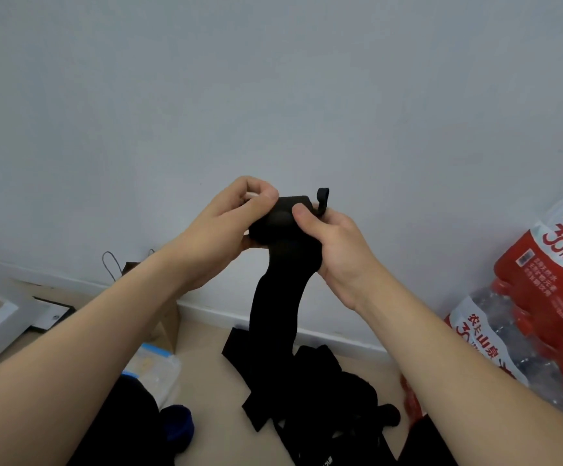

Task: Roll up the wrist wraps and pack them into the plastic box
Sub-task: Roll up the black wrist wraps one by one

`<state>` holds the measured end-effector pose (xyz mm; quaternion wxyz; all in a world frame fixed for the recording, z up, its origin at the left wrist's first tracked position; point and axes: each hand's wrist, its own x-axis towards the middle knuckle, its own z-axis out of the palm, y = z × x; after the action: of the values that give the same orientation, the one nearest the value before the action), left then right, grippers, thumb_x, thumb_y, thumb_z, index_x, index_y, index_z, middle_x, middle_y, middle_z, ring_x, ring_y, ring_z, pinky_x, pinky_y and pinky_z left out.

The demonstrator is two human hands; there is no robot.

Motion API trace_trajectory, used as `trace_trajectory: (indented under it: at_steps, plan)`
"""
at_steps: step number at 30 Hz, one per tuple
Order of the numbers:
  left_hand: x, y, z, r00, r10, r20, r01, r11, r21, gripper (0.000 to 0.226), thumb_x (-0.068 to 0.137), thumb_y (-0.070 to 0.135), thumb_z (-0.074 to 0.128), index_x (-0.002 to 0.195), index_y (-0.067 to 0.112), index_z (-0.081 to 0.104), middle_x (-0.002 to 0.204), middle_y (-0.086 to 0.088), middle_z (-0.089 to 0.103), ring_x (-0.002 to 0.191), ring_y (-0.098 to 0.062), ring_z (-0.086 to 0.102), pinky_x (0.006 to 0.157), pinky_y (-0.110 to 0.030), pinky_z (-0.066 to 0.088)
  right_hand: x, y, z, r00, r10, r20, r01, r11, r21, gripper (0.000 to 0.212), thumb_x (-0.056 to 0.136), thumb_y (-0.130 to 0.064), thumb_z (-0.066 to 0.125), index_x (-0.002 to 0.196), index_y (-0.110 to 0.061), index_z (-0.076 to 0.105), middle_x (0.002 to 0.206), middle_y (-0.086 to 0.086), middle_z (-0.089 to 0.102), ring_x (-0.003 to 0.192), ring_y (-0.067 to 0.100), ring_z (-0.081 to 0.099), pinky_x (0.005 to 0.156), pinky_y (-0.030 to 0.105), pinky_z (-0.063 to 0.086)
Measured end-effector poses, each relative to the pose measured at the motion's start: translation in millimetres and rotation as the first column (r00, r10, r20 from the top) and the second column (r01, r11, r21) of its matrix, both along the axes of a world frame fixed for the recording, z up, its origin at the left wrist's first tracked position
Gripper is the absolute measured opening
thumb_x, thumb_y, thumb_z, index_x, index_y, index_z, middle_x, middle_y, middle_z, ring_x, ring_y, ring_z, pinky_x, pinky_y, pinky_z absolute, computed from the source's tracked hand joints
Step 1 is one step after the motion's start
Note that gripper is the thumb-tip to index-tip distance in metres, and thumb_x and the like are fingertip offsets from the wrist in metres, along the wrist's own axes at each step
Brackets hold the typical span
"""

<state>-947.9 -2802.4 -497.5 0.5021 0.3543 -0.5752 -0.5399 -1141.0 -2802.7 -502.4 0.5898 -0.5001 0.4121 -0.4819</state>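
my left hand and right hand pinch the barely rolled black wrist wrap; the rest of the pile and the plastic box wait.

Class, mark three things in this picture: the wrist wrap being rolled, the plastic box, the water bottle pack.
wrist wrap point(275, 297), head view, on the hanging strip.
plastic box point(159, 371), head view, on its clear wall.
water bottle pack point(555, 290), head view, on the red label.

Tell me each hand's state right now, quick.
Left hand: closed, gripping the rolled end of the black wrist wrap.
Right hand: closed on the same wrap, thumb on the roll.
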Motion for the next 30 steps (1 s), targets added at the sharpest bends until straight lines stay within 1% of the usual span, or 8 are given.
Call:
trace_trajectory:
  at_steps: [4,9,12,17,20,23,28,30]
  plan:
    - [4.0,-5.0,-1.3,0.99,-0.042,0.134,0.033,0.997,0.072,0.037,0.112,0.043,0.054,0.127,0.014,0.072,0.109,-0.006,0.081,0.095,-0.024,0.078,0.075,-0.035,0.065,1.3,-3.2,2.0,0.999,-0.022,-0.029,0.02,0.998,-0.057,0.029,0.11,-0.026,0.063,0.131,-0.009,0.071,0.121,0.013,0.08,0.112,0.03,0.078,0.102,0.046,0.061]
    - [11.3,-8.1,-9.5,0.946,0.091,0.311,-0.08,0.996,-0.047,0.021,0.105,0.03,0.071,0.122,0.021,0.062,0.093,0.013,0.074,0.087,-0.009,0.077,0.064,-0.043,0.068,2.1,-10.2,-4.2,0.991,-0.019,-0.13,0.029,0.997,0.072,0.027,0.107,-0.024,0.066,0.13,-0.011,0.073,0.117,0.01,0.082,0.111,0.027,0.079,0.108,0.048,0.058]
    - [9.3,-8.6,-13.9,0.92,0.12,0.372,-0.109,0.993,-0.049,0.022,0.102,0.032,0.074,0.12,0.03,0.061,0.103,0.007,0.069,0.085,-0.002,0.073,0.059,-0.04,0.067,-1.2,-14.1,-5.9,0.988,0.045,-0.145,-0.022,0.987,0.162,0.029,0.107,-0.024,0.063,0.126,-0.007,0.076,0.119,0.013,0.081,0.115,0.03,0.077,0.11,0.05,0.056]
    - [4.1,-13.0,-17.6,0.882,0.218,0.417,-0.14,0.968,-0.211,0.029,0.1,0.022,0.075,0.118,0.037,0.058,0.11,0.01,0.066,0.094,-0.016,0.073,0.063,-0.039,0.067,-2.7,-15.0,-6.8,0.987,0.134,-0.088,-0.111,0.967,0.231,0.033,0.11,-0.023,0.055,0.132,-0.006,0.074,0.124,0.017,0.079,0.117,0.032,0.076,0.096,0.043,0.061]
    - [1.7,-15.7,-17.3,0.893,0.241,0.38,-0.142,0.952,-0.27,0.035,0.096,0.007,0.078,0.114,0.031,0.061,0.111,0.011,0.067,0.093,-0.01,0.07,0.071,-0.028,0.064,-1.3,-14.7,-6.7,0.983,0.174,-0.057,-0.161,0.969,0.188,0.033,0.112,-0.025,0.051,0.128,-0.01,0.076,0.127,0.018,0.077,0.117,0.031,0.076,0.103,0.046,0.06]
    - [3.9,-17.2,-16.6,0.888,0.215,0.407,-0.09,0.948,-0.304,0.038,0.087,0.001,0.084,0.109,0.027,0.066,0.11,0.006,0.071,0.094,-0.008,0.069,0.082,-0.022,0.058,-0.7,-12.6,-8.1,0.98,0.183,-0.083,-0.17,0.975,0.141,0.038,0.111,-0.046,0.054,0.128,-0.02,0.078,0.125,0.009,0.08,0.117,0.026,0.077,0.107,0.047,0.059]
    - [1.5,-15.6,-10.7,0.998,-0.041,0.051,0.037,0.996,0.083,0.03,0.09,0.034,0.073,0.117,0.022,0.068,0.106,0.003,0.075,0.096,-0.017,0.073,0.081,-0.031,0.061,-5.1,-10.0,-8.5,0.992,0.09,-0.086,-0.09,0.996,0.006,0.034,0.109,-0.033,0.063,0.137,-0.013,0.066,0.126,0.011,0.079,0.118,0.029,0.076,0.111,0.052,0.056]
    - [0.4,-13.9,-11.0,0.984,-0.132,0.118,0.112,0.981,0.158,0.043,0.099,0.056,0.063,0.127,0.024,0.072,0.116,-0.001,0.08,0.105,-0.024,0.076,0.084,-0.04,0.064,-6.9,-8.0,-5.0,0.991,0.113,-0.074,-0.116,0.992,-0.038,0.031,0.111,-0.029,0.062,0.137,-0.014,0.065,0.126,0.01,0.079,0.117,0.029,0.077,0.107,0.049,0.058]
